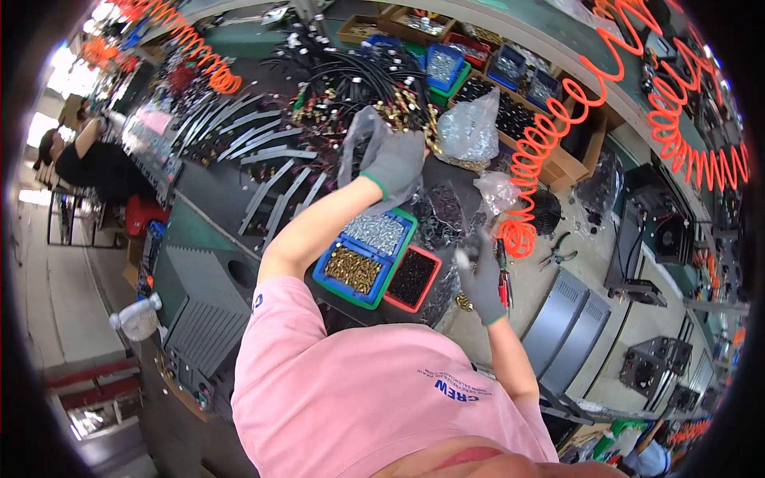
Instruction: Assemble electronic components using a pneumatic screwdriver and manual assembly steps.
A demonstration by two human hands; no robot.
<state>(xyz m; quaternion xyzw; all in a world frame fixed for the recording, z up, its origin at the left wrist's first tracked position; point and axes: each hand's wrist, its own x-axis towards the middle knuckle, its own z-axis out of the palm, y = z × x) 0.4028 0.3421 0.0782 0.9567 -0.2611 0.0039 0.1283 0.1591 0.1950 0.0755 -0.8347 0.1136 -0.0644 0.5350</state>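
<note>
My left hand (395,163), in a grey glove, reaches over the bench to a clear plastic bag (360,135) beside brass-ended black cables (351,80). Its fingertips are by the brass fittings, and whatever they may hold is hidden. My right hand (480,280), also gloved, hovers near the bench edge with thumb and fingers apart, slightly blurred, and nothing visible in it. Close beside it lies a red-handled tool (506,288). Between my arms sit a blue divided tray (319,269) of silver screws and brass fittings, and a red tray (437,268) of small black parts.
A bag of silver parts (470,127) stands beyond my hands. Orange coiled air hoses (550,131) hang at the right. Pliers (562,253) and grey metal panels (564,319) lie on the right. Metal strips (267,195) spread leftward. Another person (103,159) works at far left.
</note>
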